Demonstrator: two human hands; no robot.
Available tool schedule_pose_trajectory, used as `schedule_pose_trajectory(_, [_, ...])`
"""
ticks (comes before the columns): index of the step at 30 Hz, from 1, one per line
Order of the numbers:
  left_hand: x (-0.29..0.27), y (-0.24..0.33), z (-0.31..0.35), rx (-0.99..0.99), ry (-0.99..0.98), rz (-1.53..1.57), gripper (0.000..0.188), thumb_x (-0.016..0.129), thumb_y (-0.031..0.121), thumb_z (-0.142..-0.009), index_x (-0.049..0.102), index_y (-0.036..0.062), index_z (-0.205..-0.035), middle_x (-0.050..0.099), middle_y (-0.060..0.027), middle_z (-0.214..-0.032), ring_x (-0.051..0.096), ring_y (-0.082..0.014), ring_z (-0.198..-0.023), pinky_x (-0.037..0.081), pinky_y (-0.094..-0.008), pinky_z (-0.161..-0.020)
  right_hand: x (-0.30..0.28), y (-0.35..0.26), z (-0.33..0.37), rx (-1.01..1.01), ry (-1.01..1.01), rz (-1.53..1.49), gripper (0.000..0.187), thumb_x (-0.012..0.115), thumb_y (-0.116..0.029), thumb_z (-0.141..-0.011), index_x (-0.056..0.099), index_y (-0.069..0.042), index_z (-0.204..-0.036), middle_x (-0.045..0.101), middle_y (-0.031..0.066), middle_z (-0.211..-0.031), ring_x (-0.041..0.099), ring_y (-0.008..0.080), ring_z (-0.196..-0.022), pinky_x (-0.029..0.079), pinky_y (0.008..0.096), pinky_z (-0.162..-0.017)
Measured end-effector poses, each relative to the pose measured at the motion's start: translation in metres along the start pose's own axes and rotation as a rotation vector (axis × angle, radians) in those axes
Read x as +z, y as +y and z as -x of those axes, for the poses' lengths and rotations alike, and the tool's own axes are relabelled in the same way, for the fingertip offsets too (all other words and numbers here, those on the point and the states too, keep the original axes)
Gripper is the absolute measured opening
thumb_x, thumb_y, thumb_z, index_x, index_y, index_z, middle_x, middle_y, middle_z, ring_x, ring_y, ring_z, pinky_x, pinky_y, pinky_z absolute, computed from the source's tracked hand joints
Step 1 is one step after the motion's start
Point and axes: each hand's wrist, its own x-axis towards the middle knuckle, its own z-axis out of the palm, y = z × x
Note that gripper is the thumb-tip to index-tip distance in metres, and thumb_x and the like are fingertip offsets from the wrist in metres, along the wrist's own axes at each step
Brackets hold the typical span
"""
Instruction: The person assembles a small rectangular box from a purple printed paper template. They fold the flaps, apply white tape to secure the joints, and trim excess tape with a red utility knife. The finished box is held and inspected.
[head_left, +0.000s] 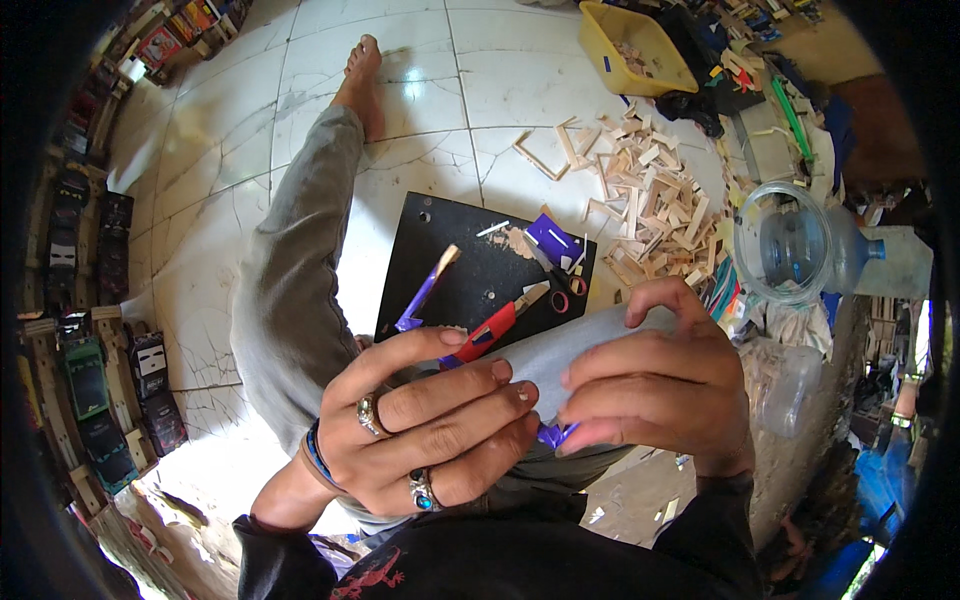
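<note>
Pinching smooth pale sheet [590,350], both hands

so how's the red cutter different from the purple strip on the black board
The red cutter is thick-bodied with a pale blade end, partly hidden behind the left hand. The purple strip is thin, flat, wood-tipped and lies fully in view. Both rest slanted on the black board.

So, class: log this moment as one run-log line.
left hand: grips grey sheet | right hand: grips sheet, purple piece | red knife: on black board
</note>
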Motion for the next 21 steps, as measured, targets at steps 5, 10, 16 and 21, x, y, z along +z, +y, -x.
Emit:
schedule_pose_trajectory(5, [0.003, 0.000, -0.001, 0.008, 0.030, -0.071, 0.026, 0.086, 0.013, -0.081, 0.061, 0.0159, -0.087, 0.078, 0.0035, -0.100, 0.072, -0.0150, -0.098, 0.058, -0.0335, -0.089, -0.001, -0.006, 0.001, 0.078, 0.099, 0.031, 0.022, 0.086, -0.032, -0.072, 0.078, -0.021, -0.090, 0.076, -0.0047, -0.103, 0.069, 0.0088, -0.093, 0.046, 0.0388, -0.086])
schedule_pose_trajectory(10, [0.002, 0.000, -0.003, 0.028, 0.017, -0.052, 0.025, 0.085, 0.011, -0.081, 0.061, 0.0156, -0.085, 0.077, 0.0031, -0.100, 0.071, -0.0155, -0.096, 0.057, -0.0339, -0.088, -0.004, -0.002, 0.000, -0.018, -0.029, 0.039, 0.020, 0.082, -0.029, -0.080, 0.074, -0.017, -0.095, 0.073, -0.0050, -0.104, 0.066, 0.0063, -0.095, 0.044, 0.0352, -0.088])
schedule_pose_trajectory(16, [0.005, 0.000, -0.002, 0.036, 0.041, -0.061, 0.026, 0.086, 0.010, -0.080, 0.062, 0.0153, -0.085, 0.077, 0.0023, -0.100, 0.071, -0.0162, -0.095, 0.056, -0.0342, -0.089, -0.005, 0.004, -0.005, -0.062, -0.149, 0.013, 0.016, 0.074, -0.027, -0.091, 0.070, -0.014, -0.100, 0.069, -0.0056, -0.104, 0.065, 0.0075, -0.094, 0.041, 0.0344, -0.093])
schedule_pose_trajectory(21, [0.005, -0.002, -0.002, 0.051, 0.039, -0.066, 0.026, 0.087, 0.010, -0.080, 0.063, 0.0153, -0.086, 0.077, 0.0021, -0.101, 0.071, -0.0159, -0.093, 0.055, -0.0346, -0.088, -0.009, 0.009, -0.009, -0.045, -0.193, -0.075, 0.017, 0.075, -0.027, -0.090, 0.071, -0.014, -0.101, 0.071, -0.0051, -0.104, 0.066, 0.0102, -0.096, 0.042, 0.0370, -0.094])
